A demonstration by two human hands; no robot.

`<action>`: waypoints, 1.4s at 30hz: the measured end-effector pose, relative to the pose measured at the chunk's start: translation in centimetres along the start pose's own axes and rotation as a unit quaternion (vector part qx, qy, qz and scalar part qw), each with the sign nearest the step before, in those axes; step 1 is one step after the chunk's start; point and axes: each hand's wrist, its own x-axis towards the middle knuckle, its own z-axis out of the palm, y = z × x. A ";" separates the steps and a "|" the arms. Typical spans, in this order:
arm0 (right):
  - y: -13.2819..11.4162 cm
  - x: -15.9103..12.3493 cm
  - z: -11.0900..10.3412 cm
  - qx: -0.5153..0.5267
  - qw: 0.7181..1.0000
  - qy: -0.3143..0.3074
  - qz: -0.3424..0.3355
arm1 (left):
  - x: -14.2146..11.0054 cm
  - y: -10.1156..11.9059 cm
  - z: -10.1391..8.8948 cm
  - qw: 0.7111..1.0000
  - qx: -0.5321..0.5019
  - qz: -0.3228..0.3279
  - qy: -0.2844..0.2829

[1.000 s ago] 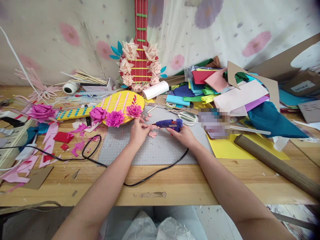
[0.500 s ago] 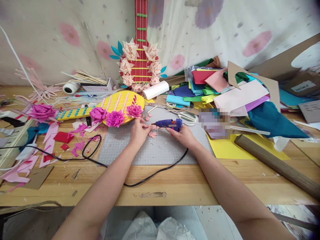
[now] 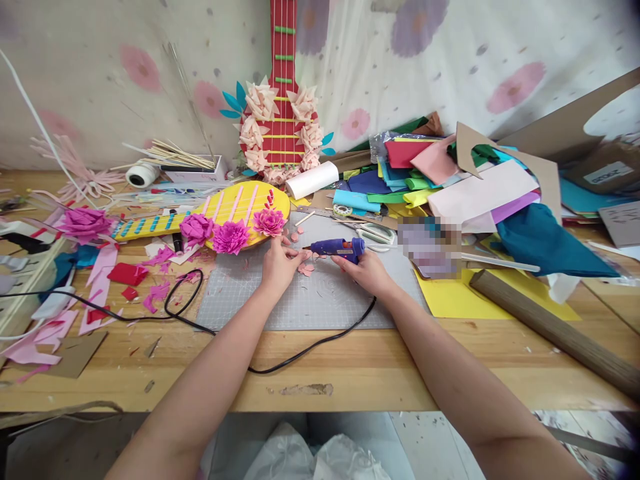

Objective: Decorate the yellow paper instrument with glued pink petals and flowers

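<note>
Steadily, a crafter works over a grey cutting mat (image 3: pixel 325 307) with a blue glue gun (image 3: pixel 339 248); the right hand (image 3: pixel 371 272) is wrapped around the gun's handle, while the left hand (image 3: pixel 277 272) sits at the nozzle (image 3: pixel 311 248), its thumb and fingers close together; whether they meet, or pinch a scrap between them, cannot be told at this size. Doing this well would likely mean a small bead, placed by a gentle squeeze; the wrist is best kept quiet, with the bare fingertips just clear of the hot tip; the black cord (image 3: pixel 320 347), looped across the wooden table (image 3: pixel 360 380), should have slack enough not to tug. The gun lies above the middle of the mat's far half, between the two hands; its nozzle points to the person's left, towards the left fingertips; its long axis runs side to side, roughly parallel to the table's front edge, with the rear of the body to the right. Pink paper pieces (image 3: pixel 306 269) lie just beside the nozzle; beyond the left hand rests a yellow paper guitar (image 3: pixel 225 205) with magenta flowers (image 3: pixel 231 237); white-handled scissors (image 3: pixel 377 236) lie beyond the right.
</note>
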 end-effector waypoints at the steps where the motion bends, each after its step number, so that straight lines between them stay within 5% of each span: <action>1: 0.0 0.0 0.0 -0.002 1.000 0.000 0.001 | 0.0 0.0 0.0 1.000 0.001 0.001 0.001; 15: 0.2 0.0 -0.2 -0.019 1.000 -0.001 0.014 | 0.0 -0.2 -0.1 1.000 -0.015 0.008 0.013; 24: 1.8 1.8 -0.7 -0.057 0.987 0.118 0.092 | 0.0 -0.9 0.0 0.995 -0.093 -0.017 -0.022; 31: 2.0 2.8 -0.1 -0.148 0.977 0.123 0.091 | -0.6 0.4 -0.6 0.988 -0.147 -0.012 -0.045; 38: 1.8 1.3 -1.0 -0.152 0.973 0.170 -0.020 | -1.0 2.9 -0.7 0.953 -0.300 -0.040 0.001; 42: 0.5 -0.9 -2.4 -0.194 0.960 0.202 -0.019 | -1.8 5.0 -0.9 0.913 -0.388 -0.126 0.025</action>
